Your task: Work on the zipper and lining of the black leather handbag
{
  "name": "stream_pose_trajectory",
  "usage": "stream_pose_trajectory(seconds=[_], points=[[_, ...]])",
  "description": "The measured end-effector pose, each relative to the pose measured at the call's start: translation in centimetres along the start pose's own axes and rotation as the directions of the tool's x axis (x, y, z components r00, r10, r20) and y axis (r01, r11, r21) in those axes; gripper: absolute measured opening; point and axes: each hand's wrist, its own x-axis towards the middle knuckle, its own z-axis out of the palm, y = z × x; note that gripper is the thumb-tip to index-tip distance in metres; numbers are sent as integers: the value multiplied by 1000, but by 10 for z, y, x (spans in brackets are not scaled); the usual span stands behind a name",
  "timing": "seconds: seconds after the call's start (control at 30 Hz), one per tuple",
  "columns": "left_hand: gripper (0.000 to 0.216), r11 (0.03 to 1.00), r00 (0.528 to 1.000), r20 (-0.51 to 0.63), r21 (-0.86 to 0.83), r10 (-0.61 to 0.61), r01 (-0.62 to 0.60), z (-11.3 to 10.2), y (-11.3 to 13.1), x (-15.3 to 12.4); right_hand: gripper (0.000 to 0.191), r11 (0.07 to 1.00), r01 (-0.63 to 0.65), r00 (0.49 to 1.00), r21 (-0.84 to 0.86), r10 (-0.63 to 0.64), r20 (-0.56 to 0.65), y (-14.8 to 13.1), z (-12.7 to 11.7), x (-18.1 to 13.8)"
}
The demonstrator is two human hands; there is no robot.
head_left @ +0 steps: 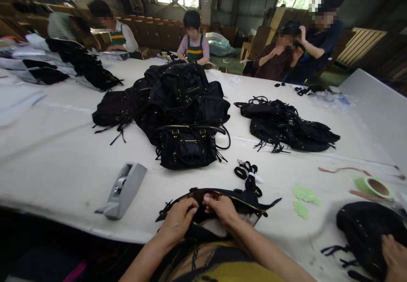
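Observation:
A black handbag (251, 201) with a gold zipper lies open at the table's near edge, its pale lining showing inside. My left hand (182, 214) is over the left part of its mouth, fingers curled together. Close beside it, my right hand (222, 208) reaches into the opening with thumb and fingers pinched. Anything between the fingertips is too small or hidden to make out. Just beyond the bag lies a bundled black strap (249, 176) with a metal clip and a white tie.
A grey tape dispenser (125, 191) stands left. Piled black handbags (181, 91) fill the middle, with more bags (286, 125) to the right. Green paper scraps (305, 197) and a tape roll (373, 187) lie right. Another person's hand (394, 252) touches a black bag (372, 231). Several people work beyond.

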Motion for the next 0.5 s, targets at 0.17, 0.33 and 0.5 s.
stream_pose_trajectory(seconds=[0.17,0.33,0.5], points=[[19,991,981,144,-57,127,-120,9,9,10,49,996,11,995,92,-2,-99,2,5,8],[18,1000,996,81,15,21,-22,21,9,17,48,995,59,992,83,-50,-113,0,6,7],[19,999,998,42,-25,38,-37,22,7,13,42,993,-15,984,121,37,-176,8,2,9]])
